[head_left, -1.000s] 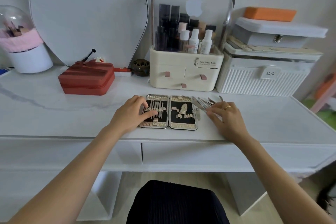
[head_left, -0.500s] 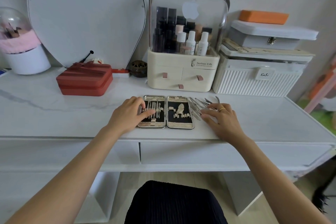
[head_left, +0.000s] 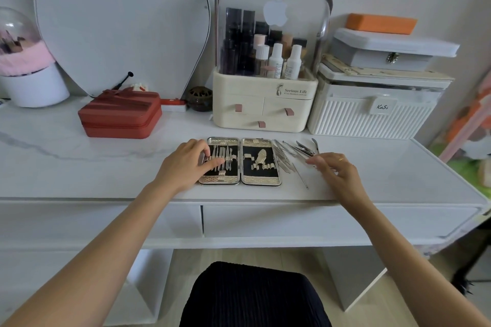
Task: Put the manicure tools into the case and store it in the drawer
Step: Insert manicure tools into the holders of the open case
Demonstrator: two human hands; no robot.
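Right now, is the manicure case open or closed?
Open. The manicure case lies spread flat on the desk, both black-lined halves facing up, the left hand resting on its left half.

Shiny metal tools (head_left: 291,152), textured metallic case (head_left: 240,161), glossy marble-look tabletop (head_left: 79,164).

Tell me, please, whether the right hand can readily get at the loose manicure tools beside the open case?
Probably yes: the right hand already lies at the loose tools, nothing lying between them, and the case sits clear to their left.
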